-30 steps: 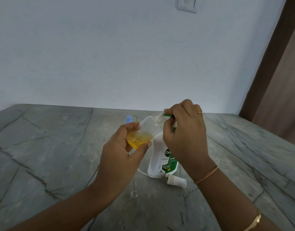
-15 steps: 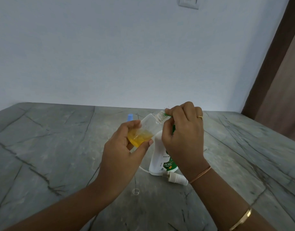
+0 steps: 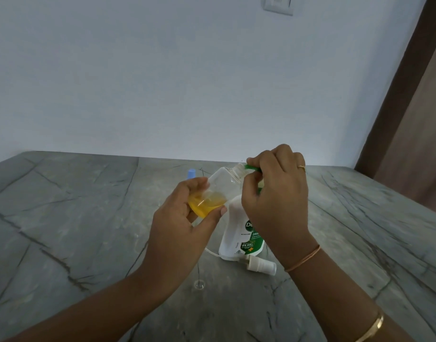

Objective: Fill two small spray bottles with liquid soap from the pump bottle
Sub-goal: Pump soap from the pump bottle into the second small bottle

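Note:
My left hand (image 3: 185,223) holds a small clear spray bottle (image 3: 223,185) tilted, its open neck up to the right and yellow soap (image 3: 207,202) pooled at its bottom. My right hand (image 3: 276,193) is closed over the green pump head (image 3: 252,167) of the white pump bottle (image 3: 239,233), which stands on the table. The pump's nozzle sits at the small bottle's neck. A white spray top (image 3: 260,264) with its thin tube lies on the table in front of the pump bottle.
The grey stone table (image 3: 76,230) has dark veins. A blue cap (image 3: 191,173) shows behind my left hand; what it sits on is hidden. A small clear cap (image 3: 199,284) lies near the front. A wall runs behind, a brown door frame at right.
Both hands stay on the bottles at the same spot. My right hand has shifted slightly on the pump head. The soap level looks about the same.

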Demonstrator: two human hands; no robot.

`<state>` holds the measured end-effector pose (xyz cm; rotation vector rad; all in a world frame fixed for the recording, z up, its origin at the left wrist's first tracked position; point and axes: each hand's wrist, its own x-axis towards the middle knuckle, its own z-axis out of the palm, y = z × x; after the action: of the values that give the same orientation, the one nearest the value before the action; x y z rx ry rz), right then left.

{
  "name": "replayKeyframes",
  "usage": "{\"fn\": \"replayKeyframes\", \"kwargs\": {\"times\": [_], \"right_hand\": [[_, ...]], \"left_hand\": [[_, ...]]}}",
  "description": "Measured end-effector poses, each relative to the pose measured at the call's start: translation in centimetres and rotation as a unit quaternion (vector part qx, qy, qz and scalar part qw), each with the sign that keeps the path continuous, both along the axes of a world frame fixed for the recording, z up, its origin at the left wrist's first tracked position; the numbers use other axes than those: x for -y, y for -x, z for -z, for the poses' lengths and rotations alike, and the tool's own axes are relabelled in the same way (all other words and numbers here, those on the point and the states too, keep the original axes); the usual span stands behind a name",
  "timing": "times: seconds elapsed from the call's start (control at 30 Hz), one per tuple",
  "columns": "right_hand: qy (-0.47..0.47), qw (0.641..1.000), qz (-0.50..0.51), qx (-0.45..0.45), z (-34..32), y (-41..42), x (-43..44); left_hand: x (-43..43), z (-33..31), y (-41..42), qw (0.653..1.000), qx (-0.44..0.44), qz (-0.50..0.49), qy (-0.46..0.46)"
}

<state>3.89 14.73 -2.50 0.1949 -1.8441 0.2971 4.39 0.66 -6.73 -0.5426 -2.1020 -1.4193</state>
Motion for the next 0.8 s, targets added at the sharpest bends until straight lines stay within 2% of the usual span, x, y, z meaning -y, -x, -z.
{"fn": "replayKeyframes", "kwargs": {"times": [0.2,0.53,0.8], "right_hand": [[-0.001,1.0,0.005,-0.03,1.2,0.3,0.0],[-0.019,0.999,0.003,0.026,-0.6,-0.2,-0.2],[-0.037,0.999,0.008,0.008,0.7,0.4,-0.4]], "left_hand": [[-0.1,0.1,0.0,1.0,-0.004,-0.001,0.007],[0.0,0.1,0.4,1.0,-0.006,-0.003,0.003],[0.1,0.0,0.3,1.0,-0.009,0.005,-0.008]]}}
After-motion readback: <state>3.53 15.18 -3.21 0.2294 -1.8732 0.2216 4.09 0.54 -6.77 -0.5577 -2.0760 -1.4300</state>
